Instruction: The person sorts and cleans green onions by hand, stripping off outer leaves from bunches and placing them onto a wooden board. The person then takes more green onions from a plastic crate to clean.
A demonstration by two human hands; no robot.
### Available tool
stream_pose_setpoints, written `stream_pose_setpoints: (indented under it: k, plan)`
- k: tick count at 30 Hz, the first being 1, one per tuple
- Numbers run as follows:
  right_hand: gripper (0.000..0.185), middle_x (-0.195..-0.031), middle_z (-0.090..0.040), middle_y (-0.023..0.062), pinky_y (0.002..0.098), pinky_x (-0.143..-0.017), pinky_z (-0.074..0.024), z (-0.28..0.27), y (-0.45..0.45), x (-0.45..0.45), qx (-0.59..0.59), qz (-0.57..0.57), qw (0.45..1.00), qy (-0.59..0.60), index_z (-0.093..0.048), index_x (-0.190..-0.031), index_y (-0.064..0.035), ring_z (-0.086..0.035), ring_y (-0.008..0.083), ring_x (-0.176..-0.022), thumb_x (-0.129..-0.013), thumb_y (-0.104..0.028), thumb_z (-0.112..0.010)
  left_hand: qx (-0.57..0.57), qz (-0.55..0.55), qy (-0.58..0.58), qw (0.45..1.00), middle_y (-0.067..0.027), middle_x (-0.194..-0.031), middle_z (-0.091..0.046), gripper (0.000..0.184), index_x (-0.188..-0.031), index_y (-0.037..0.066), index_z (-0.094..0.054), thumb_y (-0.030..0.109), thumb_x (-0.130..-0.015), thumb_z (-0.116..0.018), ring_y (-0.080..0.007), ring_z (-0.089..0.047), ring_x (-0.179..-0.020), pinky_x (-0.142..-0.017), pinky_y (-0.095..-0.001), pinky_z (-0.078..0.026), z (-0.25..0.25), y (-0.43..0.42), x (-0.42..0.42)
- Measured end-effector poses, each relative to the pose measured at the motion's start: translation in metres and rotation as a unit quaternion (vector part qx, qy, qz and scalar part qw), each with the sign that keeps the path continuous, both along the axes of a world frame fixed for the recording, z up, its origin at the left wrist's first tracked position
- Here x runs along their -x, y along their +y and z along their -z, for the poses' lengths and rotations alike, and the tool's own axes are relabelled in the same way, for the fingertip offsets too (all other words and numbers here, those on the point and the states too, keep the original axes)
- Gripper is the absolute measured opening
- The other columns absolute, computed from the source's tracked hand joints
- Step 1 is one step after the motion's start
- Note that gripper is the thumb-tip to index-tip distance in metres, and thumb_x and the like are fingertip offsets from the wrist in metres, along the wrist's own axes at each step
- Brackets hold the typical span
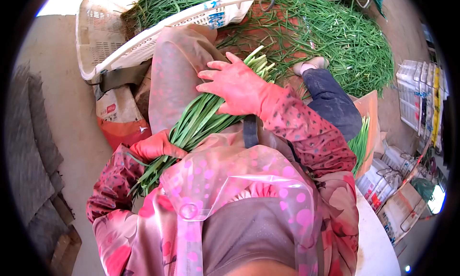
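While the left hand (155,146) is grasping the chive bundle (199,120) left of centre, the right hand (235,88) is resting spread-fingered over it mid-frame. Loose chives (352,48) are covering the upper right of the frame.

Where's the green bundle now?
In the head view, the green bundle slants from lower left to upper centre, its lower part gripped by the left hand, its upper part under the right hand.
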State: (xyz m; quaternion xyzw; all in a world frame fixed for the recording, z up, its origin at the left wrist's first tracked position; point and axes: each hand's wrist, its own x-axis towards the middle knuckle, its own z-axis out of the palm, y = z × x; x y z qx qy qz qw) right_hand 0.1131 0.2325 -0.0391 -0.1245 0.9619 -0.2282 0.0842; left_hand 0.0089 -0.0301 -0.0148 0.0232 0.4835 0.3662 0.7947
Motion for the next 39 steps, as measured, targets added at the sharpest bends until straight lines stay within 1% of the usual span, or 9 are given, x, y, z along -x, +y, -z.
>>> stream_pose_setpoints:
  k: [6,11,15,17,21,23,31,34,39]
  plan:
    - [0.033,-0.093,-0.065,0.0096,0.0412,-0.08,-0.0479,0.006,-0.004,0.015,0.131,-0.047,0.987,-0.077,-0.068,-0.097,-0.0131,-0.062,0.0317,-0.094,-0.069,-0.029,-0.073,-0.011,0.018,0.0,1.0,-0.0039,-0.122,-0.059,0.069,-0.131,0.003,-0.051,0.02,-0.071,-0.082,-0.0135,-0.053,-0.11,-0.096,-0.0304,-0.042,0.002,-0.001,0.004]
    - [0.028,-0.096,-0.064,0.0079,0.0393,-0.084,-0.0474,0.021,-0.013,0.006,0.215,-0.036,0.976,-0.017,-0.066,-0.093,-0.0095,-0.06,0.0289,-0.095,-0.069,-0.02,-0.074,-0.02,0.012,-0.015,1.0,-0.0063,-0.125,-0.056,0.077,-0.134,0.002,-0.047,0.037,-0.073,-0.079,-0.0146,-0.05,-0.113,-0.098,-0.0308,-0.04,0.009,-0.009,0.004]
    - [0.023,-0.103,-0.067,0.0082,0.0336,-0.087,-0.0487,0.028,-0.008,0.0,0.441,0.031,0.897,-0.002,-0.065,-0.093,-0.0059,-0.063,0.0224,-0.098,-0.074,-0.012,-0.075,-0.007,0.016,-0.017,1.0,-0.0084,-0.128,-0.053,0.085,-0.136,0.001,-0.045,0.055,-0.075,-0.072,-0.0159,-0.048,-0.116,-0.1,-0.0309,-0.037,0.016,-0.018,0.004]
    - [0.021,-0.096,-0.068,0.0089,0.0294,-0.083,-0.0511,0.022,-0.005,0.0,0.598,0.251,0.747,-0.146,-0.063,-0.094,-0.0033,-0.065,0.0182,-0.092,-0.082,-0.017,-0.073,-0.021,-0.021,-0.026,0.999,-0.008,-0.128,-0.053,0.086,-0.135,0.0,-0.045,0.058,-0.076,-0.069,-0.0161,-0.049,-0.116,-0.1,-0.0312,-0.037,0.006,-0.013,-0.001]
    - [0.034,-0.075,-0.061,0.0039,0.0251,-0.062,-0.0528,0.01,0.01,0.007,0.684,0.375,0.619,-0.09,-0.06,-0.093,-0.0003,-0.063,0.0145,-0.064,-0.097,-0.033,-0.053,-0.009,0.022,0.014,1.0,-0.005,-0.121,-0.059,0.059,-0.128,0.001,-0.054,0.023,-0.078,-0.078,-0.0147,-0.054,-0.109,-0.096,-0.0309,-0.042,-0.011,0.007,-0.005]
    - [0.041,-0.058,-0.042,-0.0031,0.0226,-0.042,-0.0363,0.01,0.02,0.013,0.673,0.457,0.581,-0.021,-0.06,-0.094,0.0016,-0.04,0.0065,-0.044,-0.1,-0.037,-0.045,-0.039,0.005,0.051,0.998,-0.0038,-0.117,-0.062,0.048,-0.123,0.002,-0.059,0.01,-0.079,-0.075,-0.0132,-0.057,-0.104,-0.091,-0.0299,-0.046,0.003,-0.005,-0.011]
    - [0.039,-0.055,-0.028,-0.0086,0.0252,-0.038,-0.021,0.059,0.198,-0.051,0.724,0.547,0.382,0.173,-0.056,-0.107,-0.0003,-0.023,0.0053,-0.041,-0.099,-0.038,-0.045,0.013,0.033,0.056,0.998,-0.002,-0.106,-0.066,0.039,-0.119,0.001,-0.062,0.002,-0.08,-0.068,-0.011,-0.059,-0.091,-0.085,-0.0284,-0.048,0.01,-0.015,-0.006]
    - [0.036,-0.056,-0.038,-0.0066,0.0259,-0.039,-0.0233,0.068,0.246,-0.102,0.663,0.601,0.379,0.236,-0.06,-0.098,-0.0016,-0.027,0.0058,-0.041,-0.096,-0.037,-0.05,0.025,0.014,0.068,0.997,-0.0028,-0.106,-0.066,0.041,-0.119,-0.001,-0.061,0.0,-0.079,-0.067,-0.0112,-0.06,-0.092,-0.084,-0.0297,-0.049,0.004,-0.011,-0.007]
    - [0.037,-0.078,-0.067,0.0025,0.0227,-0.042,-0.0342,0.033,0.193,-0.118,0.327,0.672,0.66,-0.074,-0.069,-0.091,-0.0031,-0.043,0.0074,-0.047,-0.086,-0.039,-0.063,0.037,0.002,0.068,0.997,-0.0034,-0.106,-0.066,0.042,-0.118,0.0,-0.062,-0.003,-0.076,-0.068,-0.0122,-0.061,-0.091,-0.082,-0.0297,-0.05,0.013,-0.019,-0.007]
